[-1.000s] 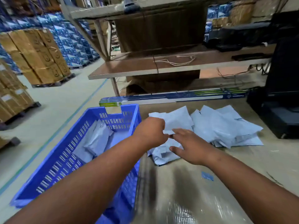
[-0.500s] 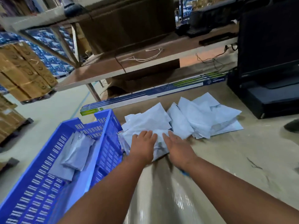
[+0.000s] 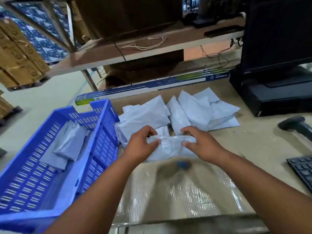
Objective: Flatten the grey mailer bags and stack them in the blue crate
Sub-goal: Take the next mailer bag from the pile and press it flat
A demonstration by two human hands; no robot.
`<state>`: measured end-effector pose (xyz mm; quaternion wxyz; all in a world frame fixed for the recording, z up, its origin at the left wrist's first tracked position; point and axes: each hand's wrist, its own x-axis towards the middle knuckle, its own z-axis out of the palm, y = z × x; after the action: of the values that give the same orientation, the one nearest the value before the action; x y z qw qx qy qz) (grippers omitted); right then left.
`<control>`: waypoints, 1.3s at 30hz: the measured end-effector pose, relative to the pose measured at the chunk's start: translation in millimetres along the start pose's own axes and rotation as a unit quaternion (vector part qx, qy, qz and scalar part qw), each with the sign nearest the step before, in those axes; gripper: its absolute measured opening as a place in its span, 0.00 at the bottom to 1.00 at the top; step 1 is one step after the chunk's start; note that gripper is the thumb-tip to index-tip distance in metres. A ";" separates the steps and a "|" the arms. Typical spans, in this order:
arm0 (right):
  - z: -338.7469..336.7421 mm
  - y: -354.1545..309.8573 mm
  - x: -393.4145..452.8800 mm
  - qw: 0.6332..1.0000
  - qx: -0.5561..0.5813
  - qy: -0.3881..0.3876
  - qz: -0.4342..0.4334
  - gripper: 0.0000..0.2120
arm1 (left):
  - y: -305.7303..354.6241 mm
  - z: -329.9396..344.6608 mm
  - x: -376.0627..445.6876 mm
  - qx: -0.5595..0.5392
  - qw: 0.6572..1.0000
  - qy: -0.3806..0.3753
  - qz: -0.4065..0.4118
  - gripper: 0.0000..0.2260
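1. Here we see the left hand and the right hand gripping opposite ends of one grey mailer bag, fingers curled over its far edge and thumbs on its near side.
2. The held bag is crumpled and blurred; we cannot tell whether it is lifted or resting on the tabletop.
3. Just beyond the hands, a loose pile of grey mailer bags lies toward the tabletop's far edge, overlapping one another.
4. At the tabletop's left edge sits the blue crate, its slotted wall just beside the left forearm; a few flat grey bags in the crate lie against its far end.
5. Near the front edge, a sheet of clear plastic wrap covers the tabletop under the forearms, with a small blue scrap just below the held bag.
6. Along the far edge runs a long blue printed box.
7. At the right edge we see a black monitor, a handheld scanner and a keyboard corner, well apart from the hands.
8. Above the pile, a wooden shelf carries a white cord.
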<state>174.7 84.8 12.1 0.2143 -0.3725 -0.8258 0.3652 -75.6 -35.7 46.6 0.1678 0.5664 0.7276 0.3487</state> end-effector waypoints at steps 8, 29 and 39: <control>4.0 60.8 -83.3 0.994 -0.070 -0.075 0.035 0.10 | -37.3 83.8 -61.2 0.050 0.988 -0.105 -0.104 0.20; 57.3 75.0 -127.5 0.942 -0.331 -0.055 -0.004 0.29 | 5.3 180.5 -114.5 0.296 0.928 -0.104 0.203 0.26; 61.3 79.2 -123.6 0.927 -0.365 -0.081 0.005 0.31 | 2.5 184.7 -112.1 0.293 0.929 -0.097 0.206 0.27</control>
<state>250.5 -1.6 -97.8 -0.0059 -0.3988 -0.9145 0.0682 78.1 -82.3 -98.0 -0.0114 0.7585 0.6453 0.0906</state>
